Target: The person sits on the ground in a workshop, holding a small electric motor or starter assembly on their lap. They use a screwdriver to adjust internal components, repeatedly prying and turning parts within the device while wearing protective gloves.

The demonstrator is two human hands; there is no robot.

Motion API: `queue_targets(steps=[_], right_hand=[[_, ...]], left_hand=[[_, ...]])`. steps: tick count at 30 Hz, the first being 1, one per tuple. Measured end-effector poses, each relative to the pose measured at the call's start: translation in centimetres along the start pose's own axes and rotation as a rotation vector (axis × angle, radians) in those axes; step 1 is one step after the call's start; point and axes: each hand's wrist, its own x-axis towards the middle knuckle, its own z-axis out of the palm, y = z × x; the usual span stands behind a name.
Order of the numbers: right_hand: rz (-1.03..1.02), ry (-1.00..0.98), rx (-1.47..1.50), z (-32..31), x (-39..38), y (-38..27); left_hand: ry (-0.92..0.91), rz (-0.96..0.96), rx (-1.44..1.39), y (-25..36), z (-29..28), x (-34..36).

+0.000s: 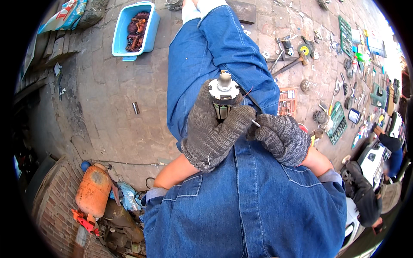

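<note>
Both hands wear dark grey knitted gloves. My left hand point(215, 131) grips a cylindrical metal motor-like part point(223, 94), upright over my lap, with a silver stud on top, a pale rim and a dark body with thin wires beside it. My right hand point(279, 139) is closed just right of it, its fingertips at a short thin pale rod point(256, 123), close against my left thumb. Blue denim clothing point(243, 198) lies behind both hands; part of the held piece is hidden by my left glove.
A blue tub point(150, 34) holds rusty scrap. A small metal cylinder point(136, 108) lies left. Hammers, socket cases point(337, 122) and scattered parts cover the pavement point(107, 86) rightward. An orange tank point(92, 189) stands lower left. Two other people point(389, 150) point(365, 198) are beside white vehicle parts at right.
</note>
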Motion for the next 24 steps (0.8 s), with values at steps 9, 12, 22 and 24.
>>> queue_targets(steps=[9, 12, 22, 24], right_hand=[[0.091, 0.087, -0.128, 1.7, 0.3, 0.8], [0.016, 0.148, -0.293, 2.1, 0.8, 1.2], [0.158, 0.049, -0.288, 2.6, 2.1, 1.4], [0.180, 0.027, -0.299, 2.7, 2.3, 1.5]], left_hand=[[0.138, -0.037, 0.003, -0.9, 1.1, 1.0], [0.154, -0.065, 0.029, -1.3, 1.2, 1.3], [0.177, -0.147, 0.058, -2.6, 1.2, 1.6], [0.186, -0.143, 0.079, -2.9, 1.1, 1.6]])
